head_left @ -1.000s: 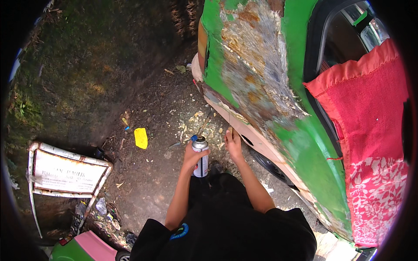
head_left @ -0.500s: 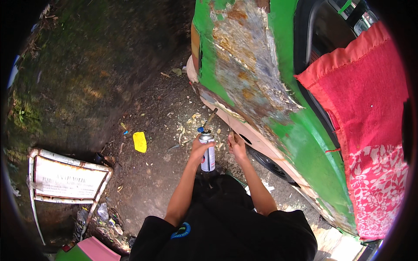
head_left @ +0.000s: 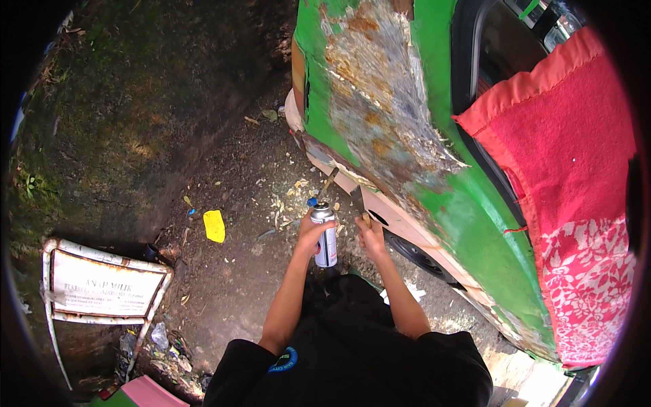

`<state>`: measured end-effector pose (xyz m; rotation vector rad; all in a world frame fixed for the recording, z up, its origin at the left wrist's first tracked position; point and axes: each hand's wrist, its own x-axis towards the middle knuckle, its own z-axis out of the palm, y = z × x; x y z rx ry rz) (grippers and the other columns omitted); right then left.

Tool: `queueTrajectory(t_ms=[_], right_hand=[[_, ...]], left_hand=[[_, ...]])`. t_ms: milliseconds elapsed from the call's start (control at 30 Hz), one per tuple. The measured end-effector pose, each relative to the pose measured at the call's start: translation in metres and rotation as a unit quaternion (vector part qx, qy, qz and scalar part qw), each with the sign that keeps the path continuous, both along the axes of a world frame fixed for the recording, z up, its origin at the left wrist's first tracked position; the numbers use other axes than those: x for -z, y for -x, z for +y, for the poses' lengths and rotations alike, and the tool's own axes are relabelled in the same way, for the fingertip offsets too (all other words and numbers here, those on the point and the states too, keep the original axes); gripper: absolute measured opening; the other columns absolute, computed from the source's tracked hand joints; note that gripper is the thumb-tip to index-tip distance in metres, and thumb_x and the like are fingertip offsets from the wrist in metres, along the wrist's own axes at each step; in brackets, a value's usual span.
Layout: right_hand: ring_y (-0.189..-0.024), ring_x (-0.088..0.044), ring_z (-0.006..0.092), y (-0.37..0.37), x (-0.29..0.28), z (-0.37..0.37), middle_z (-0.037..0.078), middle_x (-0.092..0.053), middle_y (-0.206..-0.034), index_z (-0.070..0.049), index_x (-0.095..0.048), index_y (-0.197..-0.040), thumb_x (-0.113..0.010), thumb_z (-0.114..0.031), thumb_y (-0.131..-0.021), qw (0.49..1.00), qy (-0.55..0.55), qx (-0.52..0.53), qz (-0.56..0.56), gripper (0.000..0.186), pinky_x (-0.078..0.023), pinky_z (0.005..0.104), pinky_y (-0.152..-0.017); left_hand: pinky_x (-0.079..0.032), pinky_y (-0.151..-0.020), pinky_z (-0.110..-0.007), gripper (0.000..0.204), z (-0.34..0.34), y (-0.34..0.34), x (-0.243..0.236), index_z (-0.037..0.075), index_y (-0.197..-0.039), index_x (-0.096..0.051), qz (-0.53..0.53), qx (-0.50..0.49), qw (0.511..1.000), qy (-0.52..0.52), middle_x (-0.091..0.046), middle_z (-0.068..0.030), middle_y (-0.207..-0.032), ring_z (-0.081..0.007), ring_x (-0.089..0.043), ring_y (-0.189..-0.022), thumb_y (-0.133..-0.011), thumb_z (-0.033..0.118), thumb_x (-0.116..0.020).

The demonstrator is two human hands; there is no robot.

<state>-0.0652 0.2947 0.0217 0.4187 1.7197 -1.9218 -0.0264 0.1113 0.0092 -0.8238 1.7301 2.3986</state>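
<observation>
1. Head view, left hand (head_left: 309,234): wrapped around a silver-topped can (head_left: 326,245), thumb across its front; can nearly upright before the torso. Slim dark stick (head_left: 328,180) and blue piece (head_left: 312,202) just above; whether gripped too, cannot tell.
2. Head view, right hand (head_left: 370,236): fingers closed, pinching the handle of a scraper (head_left: 357,199), blade pointing away from the body.
3. Handling, as judged: can probably stiff, smooth, slightly slippery, heavier if full; best held around the middle. Scraper probably light, thin-edged; best held by the handle.
4. Edges and room: green car (head_left: 475,237) with pale lower panel (head_left: 407,226) near the right hand; wider room leftward over the ground (head_left: 230,285), toward a yellow scrap (head_left: 214,226).
</observation>
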Motion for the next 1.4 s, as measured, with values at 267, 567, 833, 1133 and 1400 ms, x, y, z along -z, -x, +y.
queueTrajectory(t_ms=[267,567,833,1133,1400], right_hand=[[-0.039,-0.038,0.0098,0.001,0.009,-0.007,-0.001,-0.043,-0.053,-0.003,-0.058,-0.081,-0.064,-0.020,-0.092,0.999,-0.044,-0.003,0.007,0.021,-0.029,0.0299,-0.035],[-0.041,-0.039,0.0096,0.007,0.010,-0.010,0.000,-0.045,-0.057,-0.007,-0.051,-0.075,-0.063,-0.018,-0.092,0.995,-0.087,-0.002,0.039,0.023,-0.030,0.0284,-0.035],[-0.040,-0.039,0.0098,0.010,0.011,-0.007,0.001,-0.045,-0.056,-0.007,-0.048,-0.073,-0.062,-0.015,-0.091,0.996,-0.085,0.003,0.036,0.024,-0.030,0.0289,-0.035],[-0.039,-0.037,0.0106,0.015,0.012,-0.010,0.000,-0.043,-0.054,-0.007,-0.047,-0.069,-0.062,-0.013,-0.090,0.996,-0.083,0.008,0.037,0.027,-0.029,0.0297,-0.035],[-0.037,-0.038,0.0114,0.015,0.010,-0.013,0.000,-0.042,-0.051,-0.007,-0.046,-0.067,-0.062,-0.012,-0.090,0.994,-0.092,0.006,0.055,0.028,-0.029,0.0306,-0.034]], left_hand=[[-0.051,-0.077,-0.035,0.050,0.000,-0.001,-0.002,0.006,-0.109,-0.058,-0.029,0.006,1.000,-0.009,-0.067,-0.0046,-0.092,-0.0184,-0.065,-0.084,-0.066,0.006,-0.084],[-0.052,-0.074,-0.035,0.048,0.002,0.000,-0.002,0.006,-0.110,-0.059,-0.033,0.004,0.999,-0.001,-0.068,-0.0049,-0.091,-0.0179,-0.065,-0.082,-0.067,0.005,-0.082],[-0.052,-0.075,-0.034,0.047,0.002,0.000,0.004,0.005,-0.109,-0.059,-0.002,0.006,1.000,-0.012,-0.068,-0.0054,-0.092,-0.0179,-0.066,-0.084,-0.068,0.004,-0.081],[-0.052,-0.077,-0.035,0.052,0.001,0.000,-0.008,0.006,-0.112,-0.057,-0.024,0.014,1.000,-0.001,-0.068,-0.0056,-0.095,-0.0187,-0.065,-0.086,-0.067,0.004,-0.083],[-0.052,-0.073,-0.035,0.049,0.001,-0.003,-0.001,0.006,-0.109,-0.058,-0.008,-0.005,1.000,-0.003,-0.068,-0.0056,-0.090,-0.0182,-0.065,-0.081,-0.067,0.005,-0.082]])
